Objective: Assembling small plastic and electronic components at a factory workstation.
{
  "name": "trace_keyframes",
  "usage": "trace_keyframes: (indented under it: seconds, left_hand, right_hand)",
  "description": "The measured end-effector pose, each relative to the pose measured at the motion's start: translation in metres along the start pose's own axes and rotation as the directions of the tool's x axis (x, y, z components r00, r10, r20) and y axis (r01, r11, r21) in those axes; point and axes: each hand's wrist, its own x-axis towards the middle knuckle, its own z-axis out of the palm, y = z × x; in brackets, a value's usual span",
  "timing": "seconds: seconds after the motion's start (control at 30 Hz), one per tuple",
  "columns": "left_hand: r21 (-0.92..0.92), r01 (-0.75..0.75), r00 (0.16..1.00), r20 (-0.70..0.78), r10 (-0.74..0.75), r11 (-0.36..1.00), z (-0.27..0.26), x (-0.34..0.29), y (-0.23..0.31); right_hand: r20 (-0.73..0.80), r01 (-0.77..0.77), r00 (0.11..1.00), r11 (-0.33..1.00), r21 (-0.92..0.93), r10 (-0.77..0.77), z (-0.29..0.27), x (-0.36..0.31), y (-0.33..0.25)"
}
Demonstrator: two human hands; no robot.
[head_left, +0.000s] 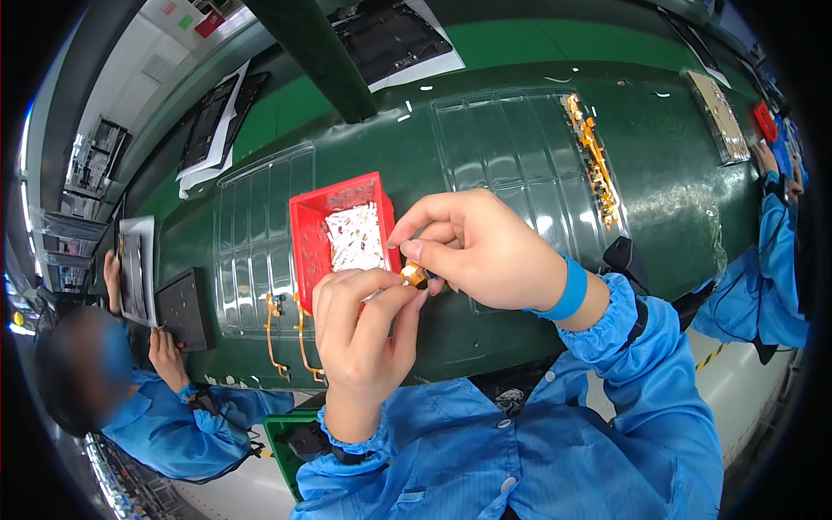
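My left hand (362, 334) is closed, pinching a small orange flex cable (411, 274) with a dark end between thumb and fingers. Close against it is my right hand (490, 251), its thumb and index finger drawn together at the cable's upper end. Whatever lies between those right fingertips is too small to make out. Both hands are just in front of a red bin (303, 251), which holds a heap of small white pieces (355, 238). Two long orange flex cables (274, 334) lie on the clear tray to the left of my left hand.
Clear ribbed trays (494, 143) lie on the green table (416, 347); a row of orange flex cables (591, 160) runs along the right one. A green post (316, 56) rises behind the bin. Co-workers sit left (186, 425) and right (754, 286). A green crate (282, 459) stands below.
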Motion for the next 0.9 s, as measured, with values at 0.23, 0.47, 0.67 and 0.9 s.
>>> trace_keyframes:
  seconds: [0.23,0.47,0.67,0.9]
  left_hand:
    - [0.065,0.069,0.996,0.043,-0.072,0.995,-0.004,0.001,0.002]
    - [-0.017,0.216,0.972,0.100,-0.213,0.976,-0.010,0.004,-0.004]
    - [-0.057,0.589,0.793,-0.151,-0.590,0.806,-0.012,-0.005,-0.024]
    - [0.260,0.193,0.959,0.154,-0.238,0.946,-0.019,0.005,-0.021]
  right_hand:
    - [0.008,0.099,0.995,0.989,-0.113,-0.099,0.000,0.002,0.011]
    - [0.141,0.235,0.970,0.924,-0.302,-0.200,0.000,-0.002,0.010]
    - [-0.019,0.152,0.986,0.950,-0.273,-0.164,-0.001,0.001,0.011]
    - [-0.082,0.205,0.970,0.950,-0.238,-0.230,-0.011,0.005,0.012]
